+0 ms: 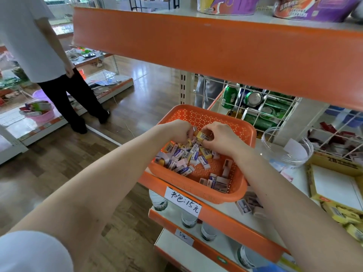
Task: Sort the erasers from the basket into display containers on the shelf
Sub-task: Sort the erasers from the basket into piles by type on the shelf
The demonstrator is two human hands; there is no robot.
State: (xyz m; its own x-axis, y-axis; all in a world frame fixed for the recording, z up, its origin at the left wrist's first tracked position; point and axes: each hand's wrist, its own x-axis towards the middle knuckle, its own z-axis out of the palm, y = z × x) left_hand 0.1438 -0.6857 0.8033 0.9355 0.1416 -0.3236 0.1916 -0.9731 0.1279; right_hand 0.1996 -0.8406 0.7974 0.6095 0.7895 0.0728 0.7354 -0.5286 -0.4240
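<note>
Two hands: both reach into the far half of the basket, fingertips nearly meeting
Right hand: fingers curled; thumb and fingertips pinch a yellow eraser with a barcode sleeve, lifted just above the pile
Left hand: fingers bent down beside the yellow eraser, tips among the pile; whether it has hold of anything cannot be told
Erasers: a loose heap of white, yellow and blue-sleeved pieces in the middle of the basket; a smaller cluster lies in its near right corner
Basket: orange, perforated plastic; sits on the white shelf, its near edge over the orange front rail
Loose erasers: a few lie on the shelf just outside the basket's near right corner
Jar: clear, round, open-topped; stands right of the basket, near it
Cardboard box: yellow, open, further right on the same shelf
Price label: handwritten white slip on the rail below the basket
Cans: green, stacked in a wire rack behind the basket
Bystander: white top, dark trousers; stands in the aisle to the left
</note>
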